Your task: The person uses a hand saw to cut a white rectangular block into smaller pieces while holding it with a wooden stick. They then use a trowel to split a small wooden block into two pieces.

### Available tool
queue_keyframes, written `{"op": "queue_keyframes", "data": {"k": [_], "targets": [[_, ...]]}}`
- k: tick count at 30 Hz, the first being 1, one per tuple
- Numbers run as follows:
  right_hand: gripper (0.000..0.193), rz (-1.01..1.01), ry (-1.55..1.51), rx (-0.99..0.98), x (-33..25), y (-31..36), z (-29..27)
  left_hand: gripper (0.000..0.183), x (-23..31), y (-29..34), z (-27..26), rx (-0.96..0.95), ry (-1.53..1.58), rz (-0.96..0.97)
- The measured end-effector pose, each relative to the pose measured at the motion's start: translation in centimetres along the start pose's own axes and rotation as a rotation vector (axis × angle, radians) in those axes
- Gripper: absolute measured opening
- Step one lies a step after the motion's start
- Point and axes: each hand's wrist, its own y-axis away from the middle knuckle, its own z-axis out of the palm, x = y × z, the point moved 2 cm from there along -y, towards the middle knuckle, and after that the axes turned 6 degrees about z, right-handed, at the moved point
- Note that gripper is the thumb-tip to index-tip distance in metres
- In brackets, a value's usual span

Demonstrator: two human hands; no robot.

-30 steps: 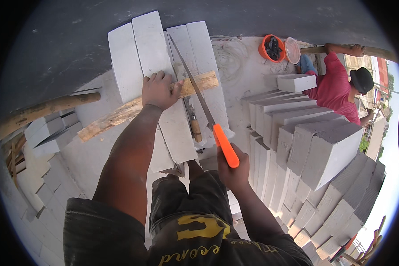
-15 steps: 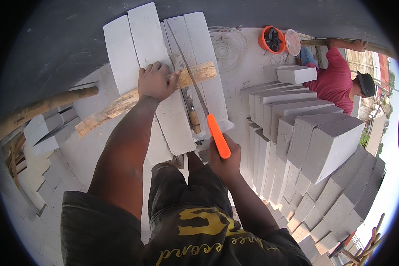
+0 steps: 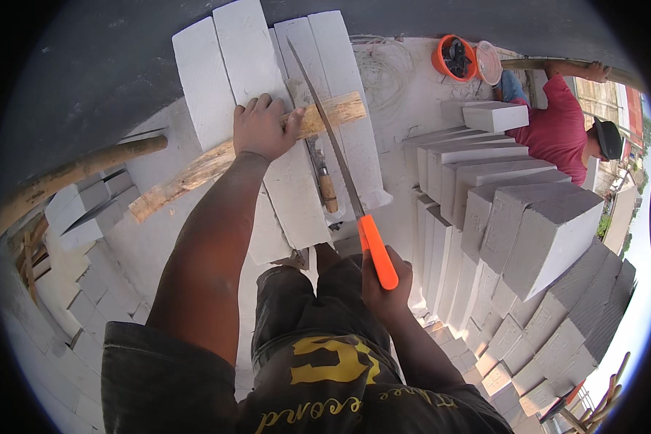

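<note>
My left hand presses down on a rough wooden plank, fingers bent over it. The plank lies slantwise across pale blocks laid side by side. My right hand is wrapped around the orange handle of a handsaw. The saw's long blade crosses the plank near its right end, the tip pointing away from me over the blocks. Whether its teeth touch the plank or a block, I cannot tell. Between the blocks, below the plank, lies a wooden-handled tool; its head is partly hidden.
Stacked pale blocks rise at my right. Beyond them a person in a red shirt and dark hat grips a wooden pole. An orange bucket stands by the dark wall. Another pole and more blocks are at left.
My right hand has drawn the saw back toward me and slightly right, its blade sliding across the plank. My left hand stays on the plank. The whole view has shifted slightly.
</note>
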Motion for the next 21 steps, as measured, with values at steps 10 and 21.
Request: {"op": "queue_keyframes", "data": {"k": [10, 21], "targets": [[0.013, 0.018, -0.012, 0.002, 0.6, -0.7, -1.0, 0.043, -0.3, -0.9, -0.7, -0.076, -0.052, -0.045], [0.013, -0.064, 0.003, -0.029, 0.5, -2.9, -0.2, 0.043, 0.3, -1.4, -0.1, -0.037, -0.067, -0.031]]}}
